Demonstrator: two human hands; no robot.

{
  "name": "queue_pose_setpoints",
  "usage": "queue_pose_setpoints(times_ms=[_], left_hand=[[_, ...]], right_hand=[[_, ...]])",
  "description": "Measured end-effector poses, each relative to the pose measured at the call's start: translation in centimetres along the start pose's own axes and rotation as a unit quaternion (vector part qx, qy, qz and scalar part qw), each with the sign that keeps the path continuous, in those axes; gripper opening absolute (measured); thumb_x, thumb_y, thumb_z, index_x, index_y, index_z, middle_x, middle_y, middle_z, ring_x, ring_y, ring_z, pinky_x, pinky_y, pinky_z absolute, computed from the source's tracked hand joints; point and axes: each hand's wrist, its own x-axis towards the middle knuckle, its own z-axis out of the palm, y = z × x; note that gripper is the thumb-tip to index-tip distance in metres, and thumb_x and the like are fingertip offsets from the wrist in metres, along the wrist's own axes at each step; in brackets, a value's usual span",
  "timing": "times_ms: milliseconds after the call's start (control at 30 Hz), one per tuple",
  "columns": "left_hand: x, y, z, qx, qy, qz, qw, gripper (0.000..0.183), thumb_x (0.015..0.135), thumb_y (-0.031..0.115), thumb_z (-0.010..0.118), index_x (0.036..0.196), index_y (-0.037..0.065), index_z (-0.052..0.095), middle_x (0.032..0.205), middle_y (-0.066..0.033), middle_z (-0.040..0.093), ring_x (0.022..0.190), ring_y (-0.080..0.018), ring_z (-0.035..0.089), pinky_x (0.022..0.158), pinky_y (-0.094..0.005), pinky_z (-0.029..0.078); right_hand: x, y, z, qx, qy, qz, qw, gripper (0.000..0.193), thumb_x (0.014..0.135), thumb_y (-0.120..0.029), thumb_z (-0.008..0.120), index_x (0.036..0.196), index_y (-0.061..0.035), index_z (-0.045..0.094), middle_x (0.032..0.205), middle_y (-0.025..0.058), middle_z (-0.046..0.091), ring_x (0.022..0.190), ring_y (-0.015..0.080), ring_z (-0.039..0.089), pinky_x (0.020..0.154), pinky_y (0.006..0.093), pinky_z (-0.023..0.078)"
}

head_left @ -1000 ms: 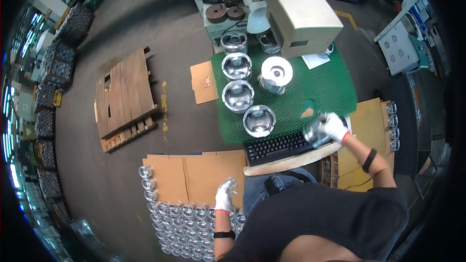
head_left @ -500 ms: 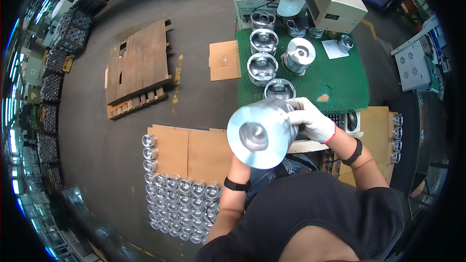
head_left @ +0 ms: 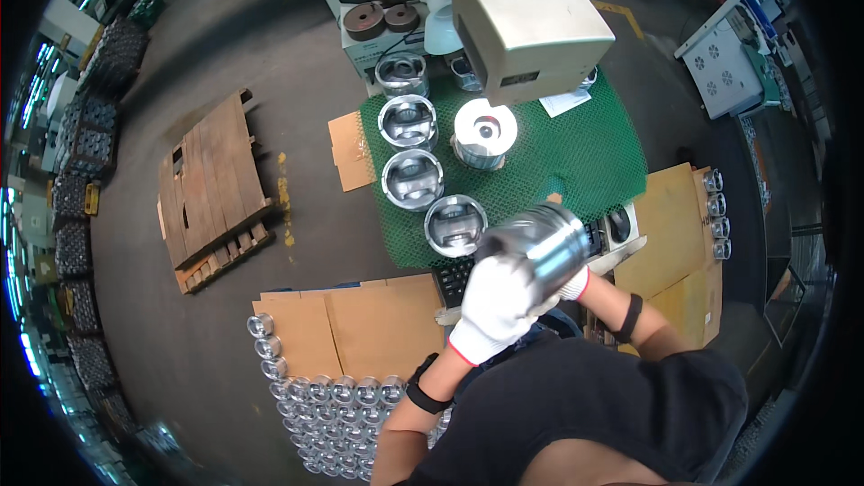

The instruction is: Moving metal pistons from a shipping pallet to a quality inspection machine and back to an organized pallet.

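Observation:
A shiny metal piston (head_left: 547,241) is held up in front of my body, tilted on its side and a little blurred. My left hand (head_left: 497,304), in a white glove, is closed on its near left end. Behind and below the piston is my gloved right hand (head_left: 573,286), mostly hidden, gripping it from the right. Just beyond, on the green mat (head_left: 576,157), an upright piston (head_left: 455,225) shows its hollow side. Several more form a column along the mat's left side, including one piston (head_left: 412,180). Another piston (head_left: 486,130) stands flat crown up under a lit lamp.
A cream box-shaped machine head (head_left: 531,27) overhangs the mat. A keyboard (head_left: 454,281) and a mouse (head_left: 619,225) lie at its near edge. Rows of pistons (head_left: 346,414) stand on cardboard (head_left: 382,324) at lower left. A wooden pallet (head_left: 216,184) lies on the floor.
The piston has turned from its flat crown facing up to lying sideways, and has moved right. My left hand has come into view on it. The view has shifted closer to the mat.

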Motion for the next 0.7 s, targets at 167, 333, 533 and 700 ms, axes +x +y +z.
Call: queue_pose_setpoints(times_ms=[167, 333, 533, 700], left_hand=[[8.8, -4.1, 0.5, 0.051, -0.247, -0.052, 0.966, 0.056, 0.062, 0.044, 0.072, 0.102, 0.007, 0.057, 0.116, -0.0160, 0.047, 0.111, -0.0360, 0.043, 0.091, -0.0468, 0.037], [13.2, -16.6, 6.2, 0.095, -0.097, -0.141, 0.981, 0.052, 0.068, 0.043, 0.068, 0.111, 0.014, 0.063, 0.105, -0.0132, 0.057, 0.107, -0.0390, 0.043, 0.083, -0.0449, 0.038], [14.5, -18.8, 8.5, 0.109, -0.175, -0.159, 0.966, 0.065, 0.058, 0.040, 0.075, 0.114, 0.010, 0.058, 0.103, -0.0149, 0.055, 0.098, -0.0362, 0.049, 0.079, -0.0436, 0.043], [14.8, -13.6, 1.2, 0.078, -0.047, -0.202, 0.975, 0.077, 0.050, 0.037, 0.081, 0.117, 0.007, 0.055, 0.101, -0.0164, 0.053, 0.091, -0.0338, 0.054, 0.076, -0.0426, 0.048]], right_hand=[[-5.9, 4.4, -3.8, 0.014, 0.159, 0.296, 0.942, 0.041, 0.082, -0.034, 0.061, 0.115, -0.0108, 0.057, 0.117, 0.0068, 0.061, 0.110, 0.0246, 0.056, 0.097, 0.0415, 0.044], [-9.6, 4.7, -8.8, 0.580, 0.492, 0.361, 0.540, 0.014, 0.075, -0.013, 0.055, 0.086, -0.0093, 0.063, 0.077, 0.0061, 0.065, 0.070, 0.0193, 0.064, 0.076, 0.0412, 0.054], [-9.5, 6.0, -11.8, 0.542, 0.410, 0.326, 0.658, 0.023, 0.082, -0.013, 0.058, 0.101, -0.0004, 0.059, 0.094, 0.0111, 0.065, 0.083, 0.0207, 0.065, 0.078, 0.0340, 0.054], [-0.5, 7.9, -13.6, 0.461, 0.336, 0.295, 0.766, 0.026, 0.084, -0.010, 0.062, 0.108, 0.0013, 0.057, 0.093, 0.0074, 0.064, 0.082, 0.0121, 0.063, 0.072, 0.0229, 0.052]])
